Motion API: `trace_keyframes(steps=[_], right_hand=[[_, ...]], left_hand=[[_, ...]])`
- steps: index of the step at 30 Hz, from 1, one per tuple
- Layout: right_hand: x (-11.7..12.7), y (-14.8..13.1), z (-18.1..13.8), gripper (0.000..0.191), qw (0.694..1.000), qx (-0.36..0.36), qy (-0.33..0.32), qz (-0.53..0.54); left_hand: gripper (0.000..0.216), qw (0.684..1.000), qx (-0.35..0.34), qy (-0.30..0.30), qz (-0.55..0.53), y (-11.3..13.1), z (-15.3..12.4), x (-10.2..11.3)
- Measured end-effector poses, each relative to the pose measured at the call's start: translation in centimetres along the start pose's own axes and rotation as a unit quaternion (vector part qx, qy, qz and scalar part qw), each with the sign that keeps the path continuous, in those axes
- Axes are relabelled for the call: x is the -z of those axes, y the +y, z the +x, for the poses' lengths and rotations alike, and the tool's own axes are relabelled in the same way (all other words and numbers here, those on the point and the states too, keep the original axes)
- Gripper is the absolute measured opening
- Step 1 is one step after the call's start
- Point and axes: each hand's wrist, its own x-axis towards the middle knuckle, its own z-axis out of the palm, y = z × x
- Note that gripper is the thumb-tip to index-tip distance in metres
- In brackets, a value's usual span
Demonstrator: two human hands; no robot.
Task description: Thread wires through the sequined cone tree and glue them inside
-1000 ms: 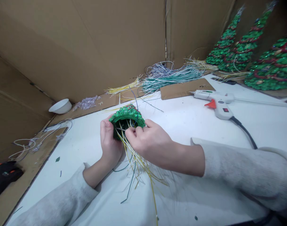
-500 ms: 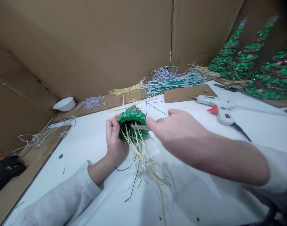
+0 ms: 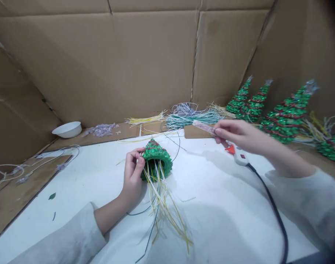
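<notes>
A small green Christmas tree (image 3: 158, 156) with red trim lies tipped on the white tabletop, its hollow base facing me. My left hand (image 3: 134, 170) grips its left side, thumb by the rim. Yellow and white wires (image 3: 163, 205) spill from the opening onto the table, with a dark green wire (image 3: 151, 234) among them. Raised over the right side, my right hand (image 3: 232, 134) pinches a flat whitish stick (image 3: 203, 127) that points left. It is apart from the tree. Beneath this hand is a white glue gun (image 3: 241, 158) with an orange trigger, partly hidden.
Finished-looking trees (image 3: 290, 112) stand at the right. Wire bundles (image 3: 195, 118), clear purplish pieces (image 3: 100, 129) and a white bowl (image 3: 67, 129) line the back by the cardboard wall (image 3: 153, 66). A black cord (image 3: 273, 209) runs down the right side.
My right hand has drawn the stick out of the tree's base and moved it up and right, over the glue gun. My left hand still holds the tree. The view has tilted upward.
</notes>
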Motion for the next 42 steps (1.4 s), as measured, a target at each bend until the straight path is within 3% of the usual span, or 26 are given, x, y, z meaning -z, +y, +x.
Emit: trace_keyframes(steps=[3,8,23,32,34,36,38,41,42], right_hand=[[-2.7,1.2,-0.4,0.029,0.998,0.008,0.048,0.038],[-5.4,2.3,-1.3,0.025,0.997,0.014,0.068,-0.021],[-7.4,1.6,-2.9,0.02,0.988,0.08,0.106,-0.082],[-8.5,1.1,-3.9,0.017,0.974,0.162,0.11,-0.118],[-8.7,1.2,-3.8,0.016,0.969,0.176,0.117,-0.127],[-8.7,1.3,-3.8,0.016,0.963,0.198,0.124,-0.135],[-8.8,1.3,-3.7,0.014,0.956,0.226,0.121,-0.14],[-9.0,1.4,-3.7,0.012,0.946,0.267,0.119,-0.14],[-9.0,1.4,-3.8,0.011,0.943,0.276,0.12,-0.141]], left_hand=[[0.017,1.0,-0.005,-0.002,0.028,-0.1,0.0,0.1],[0.019,0.997,-0.012,-0.012,0.069,0.2,0.1,0.1],[0.023,0.978,-0.05,-0.015,0.2,0.4,0.3,-0.1],[0.015,0.966,-0.092,-0.034,0.24,0.0,0.4,0.3],[0.015,0.959,-0.144,-0.02,0.242,0.2,0.6,0.5],[0.019,0.934,-0.251,-0.005,0.255,0.8,0.5,0.4],[0.02,0.882,-0.354,-0.02,0.312,1.9,0.0,0.0],[0.016,0.803,-0.418,-0.072,0.419,3.8,-1.4,-0.9],[0.016,0.786,-0.411,-0.097,0.451,4.2,-2.0,-1.3]])
